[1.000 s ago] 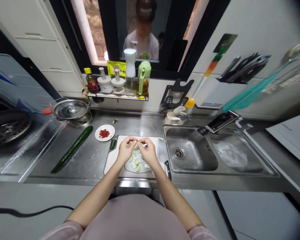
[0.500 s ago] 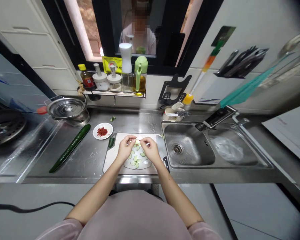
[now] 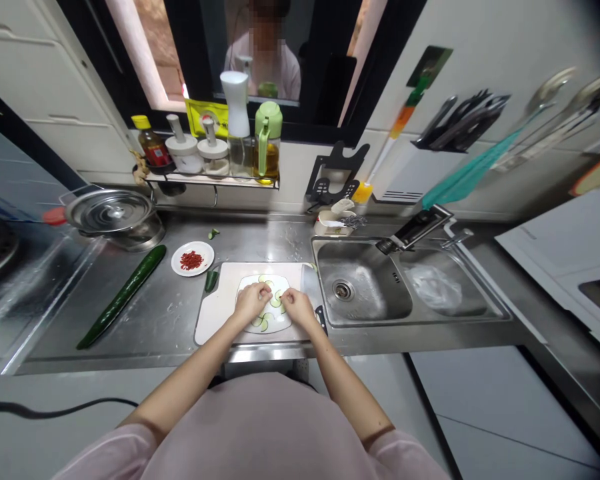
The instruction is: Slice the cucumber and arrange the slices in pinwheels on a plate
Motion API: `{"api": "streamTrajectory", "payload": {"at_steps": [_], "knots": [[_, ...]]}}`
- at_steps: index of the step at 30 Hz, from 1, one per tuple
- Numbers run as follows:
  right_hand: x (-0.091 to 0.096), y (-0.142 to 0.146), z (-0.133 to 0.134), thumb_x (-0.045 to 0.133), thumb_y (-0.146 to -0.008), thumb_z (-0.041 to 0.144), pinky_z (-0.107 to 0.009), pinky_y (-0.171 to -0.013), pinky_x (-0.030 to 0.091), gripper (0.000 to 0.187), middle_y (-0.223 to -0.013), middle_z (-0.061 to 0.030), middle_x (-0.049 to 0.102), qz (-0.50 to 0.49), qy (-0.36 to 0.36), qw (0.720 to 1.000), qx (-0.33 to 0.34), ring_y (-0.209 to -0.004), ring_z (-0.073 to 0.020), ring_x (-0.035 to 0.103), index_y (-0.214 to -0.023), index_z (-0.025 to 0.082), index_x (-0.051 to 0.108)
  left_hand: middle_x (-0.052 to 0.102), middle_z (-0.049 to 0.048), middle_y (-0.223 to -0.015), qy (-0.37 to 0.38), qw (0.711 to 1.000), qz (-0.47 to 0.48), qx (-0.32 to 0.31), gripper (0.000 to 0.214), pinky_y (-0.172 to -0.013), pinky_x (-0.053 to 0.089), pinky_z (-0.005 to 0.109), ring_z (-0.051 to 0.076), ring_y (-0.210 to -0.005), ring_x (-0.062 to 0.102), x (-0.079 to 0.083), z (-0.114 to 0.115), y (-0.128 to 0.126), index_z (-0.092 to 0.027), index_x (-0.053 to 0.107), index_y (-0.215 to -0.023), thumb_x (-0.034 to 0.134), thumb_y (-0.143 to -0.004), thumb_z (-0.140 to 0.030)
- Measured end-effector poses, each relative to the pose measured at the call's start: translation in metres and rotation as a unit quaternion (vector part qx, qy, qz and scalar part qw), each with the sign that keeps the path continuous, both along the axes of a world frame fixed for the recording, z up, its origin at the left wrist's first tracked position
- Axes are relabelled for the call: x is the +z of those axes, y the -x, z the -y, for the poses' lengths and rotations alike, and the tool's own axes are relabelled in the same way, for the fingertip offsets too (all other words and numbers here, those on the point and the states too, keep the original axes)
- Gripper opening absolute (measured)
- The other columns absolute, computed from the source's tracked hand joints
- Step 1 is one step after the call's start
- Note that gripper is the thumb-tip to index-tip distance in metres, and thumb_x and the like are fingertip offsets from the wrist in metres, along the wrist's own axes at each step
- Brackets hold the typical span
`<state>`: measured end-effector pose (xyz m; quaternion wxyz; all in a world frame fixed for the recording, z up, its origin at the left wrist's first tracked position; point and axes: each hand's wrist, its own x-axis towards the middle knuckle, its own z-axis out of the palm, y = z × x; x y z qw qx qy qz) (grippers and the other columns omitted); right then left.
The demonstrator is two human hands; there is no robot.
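Note:
Both hands are over a white plate (image 3: 283, 325) that lies on a pale cutting board (image 3: 214, 325). Thin, green-edged cucumber slices (image 3: 263, 323) are laid on the plate in curved groups. My left hand (image 3: 251, 300) is over the plate's left side, fingers curled and tips together; what they hold, if anything, is hidden. At the plate's right side my right hand (image 3: 299, 307) is closed in a pinch beside a slice, on something too small to name. A short cucumber piece (image 3: 211, 281) rests at the board's upper left corner. The knife handle (image 3: 321, 320) shows at the right edge.
A small white dish (image 3: 209, 252) holds small red pieces (image 3: 191, 260). A whole cucumber (image 3: 123, 299) lies on the steel counter to the left, near a lidded pot (image 3: 114, 212). The sink (image 3: 375, 300) is on the right. A shelf (image 3: 220, 180) carries seasoning bottles.
My hands have moved from the plate's far edge toward its middle, nearer to me, and the gap between them is a little wider. The whole view has shifted slightly.

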<state>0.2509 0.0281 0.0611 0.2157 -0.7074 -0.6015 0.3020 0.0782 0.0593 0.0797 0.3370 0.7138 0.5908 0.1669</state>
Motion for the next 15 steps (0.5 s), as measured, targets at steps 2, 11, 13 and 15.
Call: {"api": "streamTrajectory", "payload": {"at_steps": [2, 11, 13, 15], "knots": [[0.000, 0.003, 0.001, 0.053, -0.082, 0.026, -0.021, -0.060, 0.034, 0.015, -0.070, 0.0000, 0.065, 0.039, 0.031, 0.999, 0.002, -0.065, -0.0133, 0.054, -0.081, 0.021, 0.067, 0.071, 0.0013, -0.091, 0.012, 0.999, -0.041, -0.017, 0.016, -0.083, 0.040, 0.029, 0.019, -0.093, 0.060, -0.001, 0.000, -0.008, -0.024, 0.068, -0.091, 0.058, -0.080, -0.030], [0.002, 0.005, 0.001, 0.051, -0.086, 0.028, -0.021, -0.062, 0.033, 0.019, -0.086, -0.0021, 0.070, 0.104, 0.082, 0.991, 0.011, -0.077, -0.0148, 0.059, -0.091, 0.022, 0.069, 0.071, 0.0031, -0.097, 0.029, 0.994, -0.101, -0.042, 0.018, -0.085, 0.038, 0.034, 0.022, -0.100, 0.061, -0.006, -0.001, -0.023, -0.025, 0.068, -0.092, 0.052, -0.083, -0.026], [0.003, 0.005, 0.001, 0.051, -0.086, 0.028, -0.021, -0.063, 0.033, 0.020, -0.088, -0.0025, 0.070, 0.107, 0.086, 0.990, 0.014, -0.078, -0.0148, 0.059, -0.092, 0.022, 0.069, 0.071, 0.0030, -0.097, 0.027, 0.993, -0.103, -0.046, 0.018, -0.085, 0.038, 0.034, 0.022, -0.100, 0.061, -0.008, -0.001, -0.024, -0.025, 0.068, -0.092, 0.053, -0.083, -0.027], [0.003, 0.006, 0.001, 0.050, -0.086, 0.028, -0.021, -0.063, 0.033, 0.021, -0.088, -0.0026, 0.070, 0.110, 0.090, 0.990, 0.017, -0.079, -0.0149, 0.059, -0.094, 0.022, 0.069, 0.071, 0.0032, -0.096, 0.024, 0.993, -0.105, -0.049, 0.018, -0.085, 0.038, 0.034, 0.022, -0.099, 0.061, -0.010, 0.000, -0.025, -0.025, 0.068, -0.093, 0.053, -0.084, -0.028]]}}
